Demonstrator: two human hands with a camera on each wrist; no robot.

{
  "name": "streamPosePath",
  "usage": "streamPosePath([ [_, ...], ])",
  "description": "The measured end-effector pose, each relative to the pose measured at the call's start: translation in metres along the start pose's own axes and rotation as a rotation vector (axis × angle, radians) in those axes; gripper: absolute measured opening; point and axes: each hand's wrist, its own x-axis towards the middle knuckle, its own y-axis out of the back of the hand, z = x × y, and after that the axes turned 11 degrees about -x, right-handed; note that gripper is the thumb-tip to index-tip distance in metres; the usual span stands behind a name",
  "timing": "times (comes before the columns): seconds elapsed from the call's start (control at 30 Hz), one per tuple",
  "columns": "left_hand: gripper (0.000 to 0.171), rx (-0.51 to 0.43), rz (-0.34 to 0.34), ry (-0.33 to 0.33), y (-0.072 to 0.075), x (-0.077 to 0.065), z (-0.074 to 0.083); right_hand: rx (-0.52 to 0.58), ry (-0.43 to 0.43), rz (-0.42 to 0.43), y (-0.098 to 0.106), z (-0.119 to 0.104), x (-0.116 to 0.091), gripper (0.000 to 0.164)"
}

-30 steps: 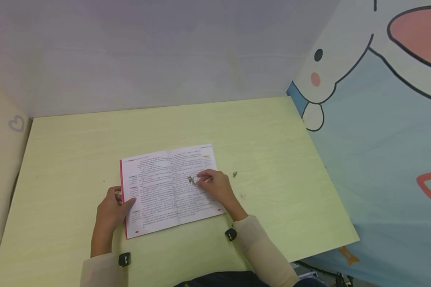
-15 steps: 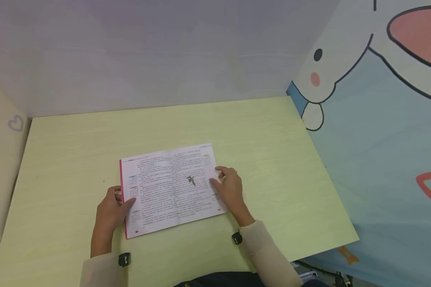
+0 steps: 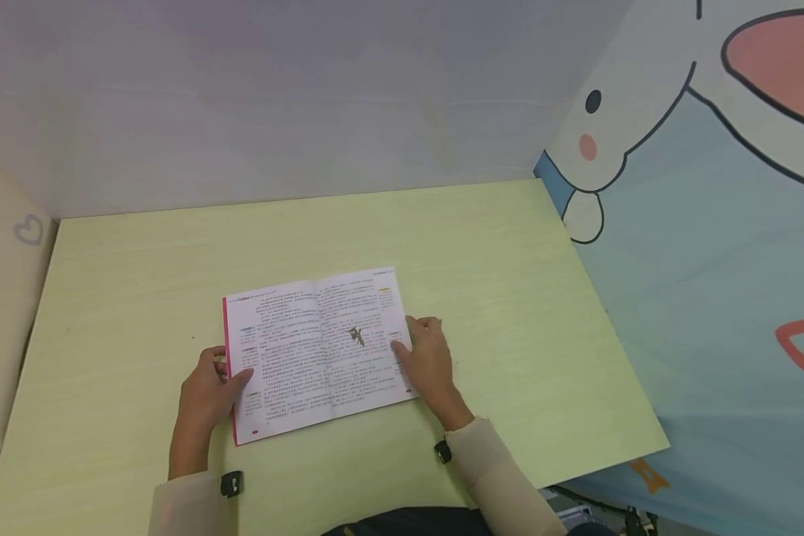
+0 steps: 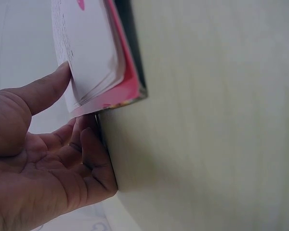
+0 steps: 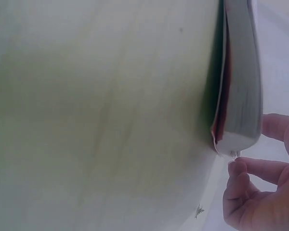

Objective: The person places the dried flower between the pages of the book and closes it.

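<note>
An open book (image 3: 284,365) with printed pages and a pink cover edge lies on the table. My left hand (image 3: 208,394) grips its left edge, the thumb on the page and the curled fingers at the cover's underside, as the left wrist view shows. At the right edge, my right hand (image 3: 432,365) has its thumb on the page and its fingertips at the page edges. A small greenish-brown leafy sprig (image 3: 356,336) lies on the right page. The right wrist view shows the thick page block (image 5: 243,82) beside that hand.
The pale yellow-green table (image 3: 509,313) reaches back to a grey-white wall (image 3: 308,104). Another small leafy piece (image 5: 199,211) lies on the table beyond the right hand. A blue cartoon-printed wall covering (image 3: 697,260) stands to the right.
My right hand has moved from beside the sprig to the book's right edge, its thumb now on the page. The sprig stays on the right page; the left hand has not moved.
</note>
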Motion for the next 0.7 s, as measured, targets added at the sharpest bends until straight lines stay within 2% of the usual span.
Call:
streamPosePath([
  [0.27, 0.076, -0.002, 0.0, -0.003, 0.0003, -0.0008, 0.0006, -0.163, 0.061, 0.075, -0.0034, -0.002, -0.004, 0.055],
  [0.33, 0.076, -0.003, 0.001, -0.003, 0.0003, -0.001, 0.0007, -0.185, 0.089, 0.109, -0.0035, -0.0024, -0.0048, 0.054],
  [0.43, 0.077, -0.003, -0.001, 0.001, 0.0002, -0.0018, 0.0009, -0.187, 0.103, 0.116, -0.0041, -0.0024, -0.0046, 0.054],
  [0.57, 0.077, -0.004, -0.002, 0.003, 0.0, -0.0028, 0.0013, -0.074, 0.078, 0.115, -0.003, -0.0018, -0.0039, 0.05],
  [0.7, 0.076, -0.002, 0.0, -0.001, 0.0, -0.0024, 0.0011, 0.181, 0.027, 0.136, 0.001, -0.0006, -0.003, 0.036],
])
